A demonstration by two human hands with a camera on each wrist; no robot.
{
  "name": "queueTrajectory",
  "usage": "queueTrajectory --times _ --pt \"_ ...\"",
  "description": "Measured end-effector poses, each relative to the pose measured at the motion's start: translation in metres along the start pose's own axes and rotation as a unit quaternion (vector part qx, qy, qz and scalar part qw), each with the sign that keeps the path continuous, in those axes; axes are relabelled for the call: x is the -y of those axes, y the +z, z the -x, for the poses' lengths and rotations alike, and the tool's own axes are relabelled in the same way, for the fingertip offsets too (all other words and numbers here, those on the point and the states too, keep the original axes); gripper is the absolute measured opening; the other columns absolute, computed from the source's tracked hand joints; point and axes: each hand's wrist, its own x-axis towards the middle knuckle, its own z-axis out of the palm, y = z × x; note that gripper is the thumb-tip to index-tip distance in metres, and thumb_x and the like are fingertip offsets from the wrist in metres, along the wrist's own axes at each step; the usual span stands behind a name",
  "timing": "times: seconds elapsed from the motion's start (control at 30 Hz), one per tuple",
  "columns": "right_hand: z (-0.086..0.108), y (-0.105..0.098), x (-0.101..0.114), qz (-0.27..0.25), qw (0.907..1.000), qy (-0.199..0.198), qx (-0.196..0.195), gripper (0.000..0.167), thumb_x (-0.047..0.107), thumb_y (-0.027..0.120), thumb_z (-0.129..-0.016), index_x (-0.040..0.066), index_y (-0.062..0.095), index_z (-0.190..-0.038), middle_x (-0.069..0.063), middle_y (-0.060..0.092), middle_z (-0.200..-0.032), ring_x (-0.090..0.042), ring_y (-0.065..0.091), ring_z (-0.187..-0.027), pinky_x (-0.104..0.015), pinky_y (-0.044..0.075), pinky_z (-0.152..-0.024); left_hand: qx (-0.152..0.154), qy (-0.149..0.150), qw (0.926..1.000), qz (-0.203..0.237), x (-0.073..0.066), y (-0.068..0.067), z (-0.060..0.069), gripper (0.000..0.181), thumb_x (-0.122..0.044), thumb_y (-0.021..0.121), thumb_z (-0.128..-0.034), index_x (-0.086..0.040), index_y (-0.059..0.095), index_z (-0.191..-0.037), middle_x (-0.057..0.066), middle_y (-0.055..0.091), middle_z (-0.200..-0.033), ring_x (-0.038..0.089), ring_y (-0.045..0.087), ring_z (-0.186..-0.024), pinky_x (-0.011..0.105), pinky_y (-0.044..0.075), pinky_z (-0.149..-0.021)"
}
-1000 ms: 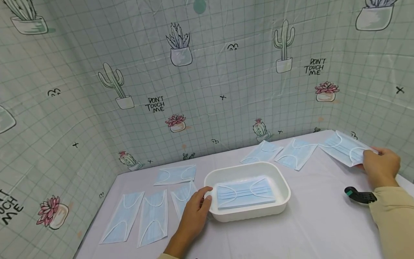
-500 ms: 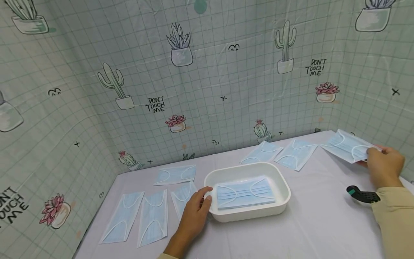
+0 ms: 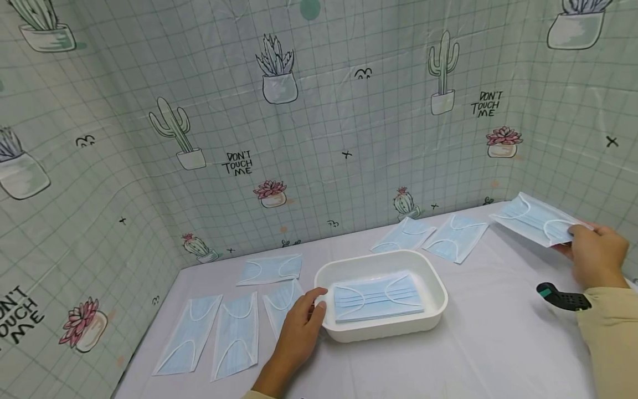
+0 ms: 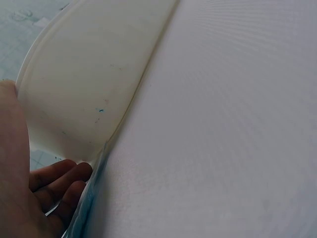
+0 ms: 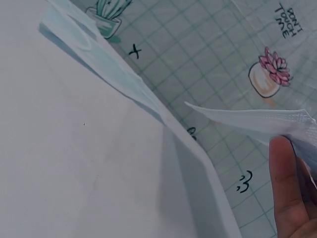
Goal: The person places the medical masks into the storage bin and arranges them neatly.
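Observation:
At the table's right side my right hand [image 3: 598,252] pinches one end of a light blue face mask [image 3: 535,219]. The mask is raised off the table and tilts, as the right wrist view also shows with a finger [image 5: 285,173] under the mask [image 5: 247,121]. My left hand [image 3: 299,321] holds the left end of a white plastic tray [image 3: 389,331]. In the left wrist view its thumb lies at the tray rim and its fingers [image 4: 59,183] curl beside the tray's outer wall [image 4: 94,74]. Stacked face masks [image 3: 379,299] lie flat inside the tray.
Two masks, one at the back [image 3: 404,234] and one beside it [image 3: 457,238], lie behind the tray. Several more masks [image 3: 236,335] are spread left of it. A black strap device [image 3: 563,297] sits at the right wrist. A cactus-print cloth [image 3: 319,122] walls the table.
My right hand has lifted the mask slightly up and to the right, away from the neighbouring mask. The left hand and the tray stay in place.

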Motion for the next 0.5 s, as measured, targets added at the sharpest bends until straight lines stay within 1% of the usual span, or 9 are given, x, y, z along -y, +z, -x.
queueTrajectory --times 0.1,0.13,0.2,0.27,0.33,0.4,0.43,0.5 --pt "0.003 0.0 0.002 -0.012 0.9999 0.005 -0.002 0.053 0.014 0.047 -0.104 0.018 0.033 -0.154 0.007 0.03 -0.151 -0.021 0.029 -0.142 -0.022 0.054 -0.063 0.001 0.001 1.0 -0.001 0.0 -0.001 0.001 0.034 -0.033 0.045 -0.1066 -0.021 0.059 -0.136 -0.004 0.052 -0.095 0.014 0.051 -0.087 0.033 0.045 -0.076" --pt "0.005 0.0 0.002 -0.014 0.9999 0.008 -0.004 0.055 0.013 0.047 -0.104 0.017 0.03 -0.156 0.005 0.03 -0.152 -0.021 0.029 -0.142 -0.023 0.054 -0.066 0.001 0.002 1.0 -0.001 0.0 -0.001 0.002 0.034 -0.033 0.045 -0.1066 -0.022 0.059 -0.136 -0.004 0.052 -0.095 0.014 0.051 -0.086 0.033 0.044 -0.075" --pt "0.007 0.001 0.004 -0.018 0.9997 0.016 -0.011 0.058 0.012 0.047 -0.104 0.015 0.027 -0.158 0.005 0.026 -0.156 -0.021 0.028 -0.143 -0.025 0.052 -0.071 0.002 0.003 1.0 -0.001 0.0 -0.002 0.002 0.034 -0.033 0.045 -0.1066 -0.022 0.059 -0.136 -0.004 0.052 -0.095 0.014 0.051 -0.087 0.033 0.045 -0.076" --pt "0.009 0.001 0.006 -0.016 0.9995 0.023 -0.018 0.059 0.013 0.046 -0.104 0.016 0.025 -0.159 0.002 0.024 -0.158 -0.022 0.026 -0.143 -0.027 0.049 -0.079 0.004 0.004 1.0 -0.001 0.0 -0.003 0.003 0.034 -0.034 0.045 -0.1066 -0.022 0.059 -0.136 -0.004 0.052 -0.095 0.014 0.051 -0.087 0.033 0.045 -0.076" --pt "0.011 0.001 0.008 -0.018 0.9991 0.032 -0.022 0.061 0.013 0.047 -0.104 0.017 0.023 -0.16 0.003 0.023 -0.158 -0.021 0.026 -0.143 -0.029 0.045 -0.086 0.006 0.005 1.0 0.0 0.0 -0.003 0.004 0.035 -0.034 0.045 -0.1067 -0.021 0.059 -0.136 -0.004 0.052 -0.096 0.014 0.051 -0.087 0.033 0.045 -0.077" --pt "0.013 0.001 0.009 -0.043 0.9981 0.041 -0.015 0.062 0.013 0.049 -0.103 0.019 0.023 -0.16 0.004 0.024 -0.157 -0.02 0.025 -0.143 -0.031 0.039 -0.093 0.009 0.006 0.9999 0.0 0.0 -0.004 0.004 0.036 -0.034 0.045 -0.1068 -0.02 0.058 -0.137 -0.004 0.052 -0.096 0.014 0.051 -0.087 0.034 0.045 -0.077" --pt "0.013 0.001 0.009 -0.064 0.997 0.044 -0.007 0.064 0.012 0.052 -0.103 0.021 0.023 -0.16 0.004 0.025 -0.156 -0.019 0.025 -0.142 -0.033 0.037 -0.096 0.01 0.006 0.9999 0.0 0.0 -0.004 0.004 0.036 -0.034 0.044 -0.1068 -0.02 0.058 -0.137 -0.004 0.052 -0.096 0.014 0.051 -0.087 0.034 0.045 -0.077" --pt "0.013 0.0 0.008 -0.111 0.9923 0.053 0.015 0.07 0.012 0.058 -0.101 0.023 0.022 -0.159 0.008 0.028 -0.152 -0.017 0.026 -0.141 -0.034 0.034 -0.1 0.012 0.006 0.9999 0.0 0.0 -0.005 0.005 0.037 -0.035 0.044 -0.1069 -0.02 0.058 -0.137 -0.003 0.052 -0.096 0.014 0.051 -0.087 0.034 0.045 -0.076"
